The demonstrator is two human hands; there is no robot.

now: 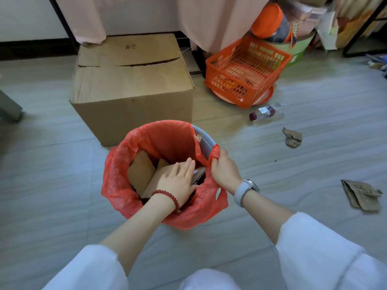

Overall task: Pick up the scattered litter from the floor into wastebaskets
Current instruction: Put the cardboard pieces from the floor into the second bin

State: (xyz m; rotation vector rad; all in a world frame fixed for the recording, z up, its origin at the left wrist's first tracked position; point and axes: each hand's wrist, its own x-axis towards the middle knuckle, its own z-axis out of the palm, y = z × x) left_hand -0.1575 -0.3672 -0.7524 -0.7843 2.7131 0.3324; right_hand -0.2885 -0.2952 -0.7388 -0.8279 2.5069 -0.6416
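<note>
left hand [178, 181] flat on cardboard [146, 176], right hand [224, 168] gripping liner [150, 139]

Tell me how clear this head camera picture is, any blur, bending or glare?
Head view: wide-angle bending curves the floor tiles at the edges; soft even daylight, no harsh glare; the red-lined wastebasket and both hands are fairly sharp; the clear plastic bottle and orange mesh basket look slightly soft.
</note>
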